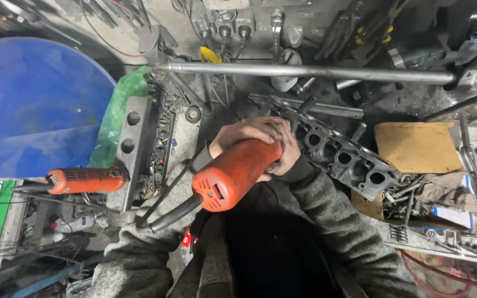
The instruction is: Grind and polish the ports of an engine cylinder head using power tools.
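Two hands grip one orange grinder (237, 172) at front end; left hand (244, 135) wraps from above, right hand (285, 157) closes beside it; long axis runs from chest up-right toward grey cylinder head (340, 157), just beyond fingers.

1. The front end of the orange power tool (233, 174) is hidden under the two hands, so its tip cannot be seen.
2. The right hand (285, 152) is mostly covered by the left hand (244, 132) and the tool.
3. The far end of the grey metal engine part (340, 157) is hidden behind the hands.
4. The blue barrel (34, 105) is cut off by the left edge.
5. The long metal pipe (316, 72) runs out past the right edge.
6. The small bits in the grey tray (158, 146) are too tiny to tell apart.
7. The tools hanging at the top are dark and hard to make out.
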